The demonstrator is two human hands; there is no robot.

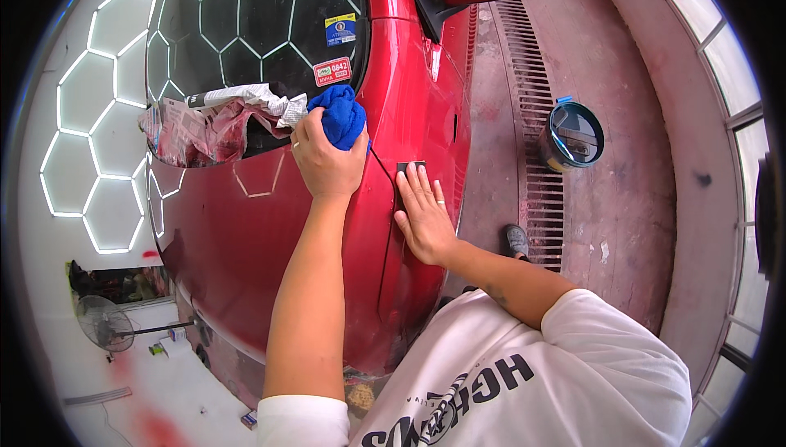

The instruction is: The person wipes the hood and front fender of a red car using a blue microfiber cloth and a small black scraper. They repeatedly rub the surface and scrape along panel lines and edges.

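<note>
Near the hood (233, 230) corner, a blue cloth (342, 117) is clutched by the left hand (327, 160); by the fender (440, 148) edge, a dark pad (401, 167) is covered by the flat right hand (425, 216)

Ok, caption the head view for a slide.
Left hand clutching a blue cloth, right hand laid over a dark pad on a red car, with a bucket off to the right.

We gripped a bunched blue cloth (342, 117) in our left hand (332, 162) toward ten o'clock, beside crumpled paper (205, 132) at the windshield (254, 25), while our right hand (424, 216), near the dial's center, lay over a thin dark pad (402, 167) on the red car (246, 242). A bucket (598, 151) of liquid stood at two o'clock, a fan (103, 321) at eight.
</note>
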